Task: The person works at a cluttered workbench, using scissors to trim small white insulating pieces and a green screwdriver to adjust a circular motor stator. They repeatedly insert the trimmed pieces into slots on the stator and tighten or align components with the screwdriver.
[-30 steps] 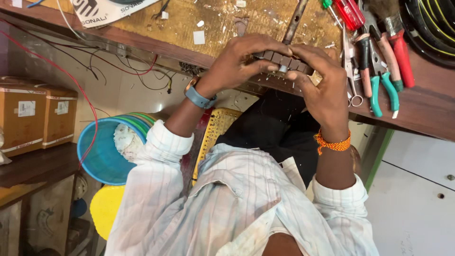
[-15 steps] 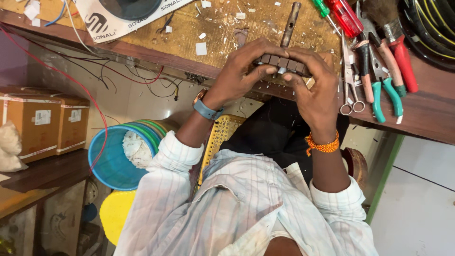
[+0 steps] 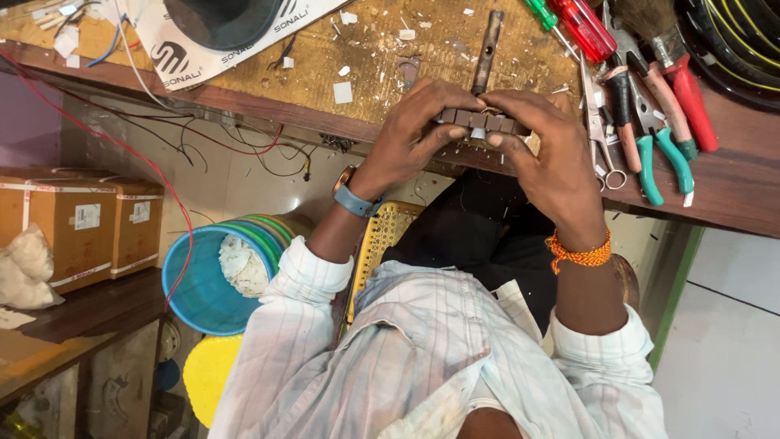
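Both hands are gripping a row of small dark blocks (image 3: 479,122) at the near edge of the tabletop (image 3: 731,187). The left hand (image 3: 418,122) is closing its fingers over one end, and the right hand (image 3: 552,154) is pinching the other. Judging by the grip, keeping the row pressed straight and level against the edge matters most, with even pressure from both sides. Pliers (image 3: 642,130) and scissors (image 3: 597,130) are lying just beside the right hand.

Lighting: bright, even, diffuse; shadows soft, darkest beneath the workbench (image 3: 244,102) edge and the lap area. Glare: mild sheen on the red screwdriver (image 3: 587,28) handle. Focus: sharp centrally; slight wide-angle stretching toward corners. No motion blur.
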